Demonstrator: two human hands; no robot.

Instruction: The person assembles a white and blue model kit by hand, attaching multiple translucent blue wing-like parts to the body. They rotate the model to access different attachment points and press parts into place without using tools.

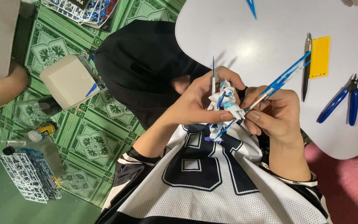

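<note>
Left hand (197,103) closed around the white-and-blue model figure (224,105) above the lap, right hand (276,114) pinching the long blue winged part (280,79), its axis slanting up-right away from the figure, just beside it.

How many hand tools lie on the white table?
2: blue-handled nippers near the table's right edge, and a slim knife beside the yellow card. Others may lie out of frame.
</note>
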